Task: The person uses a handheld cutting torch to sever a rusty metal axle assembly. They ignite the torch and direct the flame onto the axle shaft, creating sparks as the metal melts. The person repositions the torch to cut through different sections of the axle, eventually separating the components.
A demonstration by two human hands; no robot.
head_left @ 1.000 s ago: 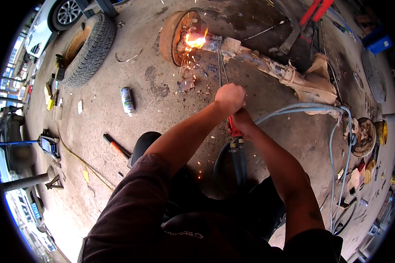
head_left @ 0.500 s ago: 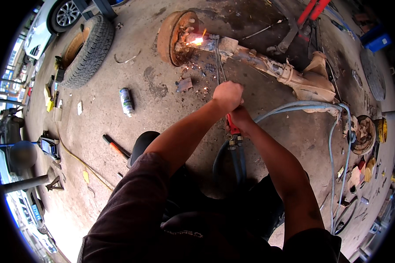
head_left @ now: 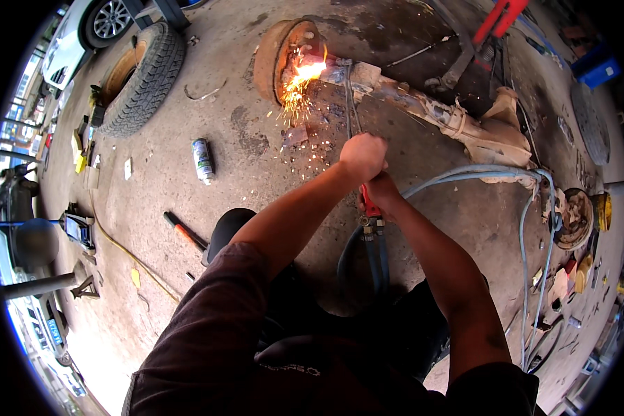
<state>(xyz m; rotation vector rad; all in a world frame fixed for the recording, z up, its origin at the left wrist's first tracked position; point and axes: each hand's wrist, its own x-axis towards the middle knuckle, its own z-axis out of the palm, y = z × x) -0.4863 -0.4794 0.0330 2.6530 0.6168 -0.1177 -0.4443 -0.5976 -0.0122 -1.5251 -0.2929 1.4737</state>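
Both my hands grip a cutting torch (head_left: 371,204) with a red handle. My left hand (head_left: 364,156) is closed around its front, where the long thin tubes come out. Just behind it, my right hand (head_left: 383,193) wraps the red handle. Blue-grey hoses (head_left: 376,260) leave the torch's brass fittings toward me. At the far end of the tubes a bright flame and a spray of sparks (head_left: 298,84) burst at the joint between a rusty brake drum (head_left: 269,62) and a long axle (head_left: 412,100) on the floor. The glare hides the torch tip.
A tyre (head_left: 145,83) lies at the far left, with a spray can (head_left: 202,161) nearer me. An orange-and-black tool (head_left: 185,231) rests by my left knee. Hoses (head_left: 523,243) loop across the right side, near another drum (head_left: 575,218). Red stand legs (head_left: 499,19) rise behind the axle.
The small glow at the drum joint has grown into a larger flame with a shower of orange sparks falling to the floor. My hands keep nearly the same place and grip.
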